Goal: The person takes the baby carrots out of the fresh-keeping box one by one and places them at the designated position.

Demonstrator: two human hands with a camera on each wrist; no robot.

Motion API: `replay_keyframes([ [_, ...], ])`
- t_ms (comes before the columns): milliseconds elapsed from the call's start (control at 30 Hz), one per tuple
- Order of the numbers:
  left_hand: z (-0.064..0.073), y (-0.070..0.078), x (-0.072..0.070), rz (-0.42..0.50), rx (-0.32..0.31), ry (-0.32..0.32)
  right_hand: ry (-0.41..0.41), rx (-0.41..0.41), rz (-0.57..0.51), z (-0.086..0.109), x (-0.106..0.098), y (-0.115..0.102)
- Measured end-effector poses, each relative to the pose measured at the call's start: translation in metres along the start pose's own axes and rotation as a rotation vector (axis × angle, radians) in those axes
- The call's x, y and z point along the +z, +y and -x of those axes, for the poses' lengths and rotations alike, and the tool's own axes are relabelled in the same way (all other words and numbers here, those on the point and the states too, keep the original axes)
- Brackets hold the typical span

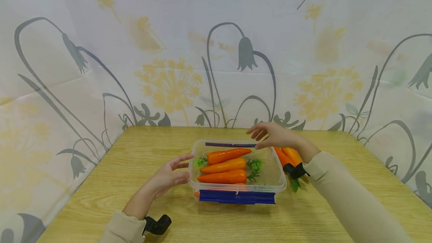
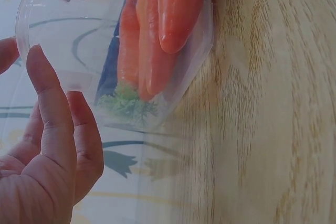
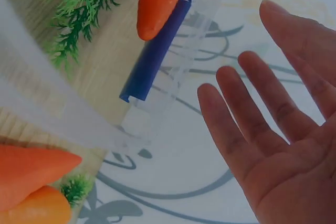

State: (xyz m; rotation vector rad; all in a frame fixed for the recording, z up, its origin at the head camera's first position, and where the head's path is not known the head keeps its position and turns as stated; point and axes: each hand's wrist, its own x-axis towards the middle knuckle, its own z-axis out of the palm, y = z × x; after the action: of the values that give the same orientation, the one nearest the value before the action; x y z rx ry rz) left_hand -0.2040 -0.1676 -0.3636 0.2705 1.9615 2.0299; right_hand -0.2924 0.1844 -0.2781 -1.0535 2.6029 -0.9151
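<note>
A clear plastic box [image 1: 266, 173] with blue clips [image 1: 236, 197] stands on the table. Several orange toy carrots [image 1: 224, 166] with green tops lie inside it. At the box's left wall is my left hand [image 1: 170, 177], its fingers loosely bent and the fingertips right at the rim. In the left wrist view, the fingers [image 2: 47, 93] show beside the clear wall, gripping nothing. Over the back right corner hovers my right hand [image 1: 275, 135], palm down with nothing in it. The right wrist view shows its fingers [image 3: 257, 121] spread and relaxed.
More toy carrots [image 1: 293, 156] lie on the table just right of the box, partly hidden by the right wrist. The wooden table [image 1: 111, 183] ends at the back against a flower-printed curtain [image 1: 162, 48]. Each wrist wears a black camera mount [image 1: 158, 224].
</note>
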Motion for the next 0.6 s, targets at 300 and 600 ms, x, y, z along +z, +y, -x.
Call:
replay_keyframes([
  [300, -0.001, 0.000, 0.000, 0.005, -0.004, 0.002, -0.141, -0.011, -0.065, -0.019, 0.013, 0.005],
  [600, -0.001, 0.000, -0.001, 0.005, -0.004, 0.003, -0.209, -0.005, -0.010, -0.029, 0.024, 0.004],
])
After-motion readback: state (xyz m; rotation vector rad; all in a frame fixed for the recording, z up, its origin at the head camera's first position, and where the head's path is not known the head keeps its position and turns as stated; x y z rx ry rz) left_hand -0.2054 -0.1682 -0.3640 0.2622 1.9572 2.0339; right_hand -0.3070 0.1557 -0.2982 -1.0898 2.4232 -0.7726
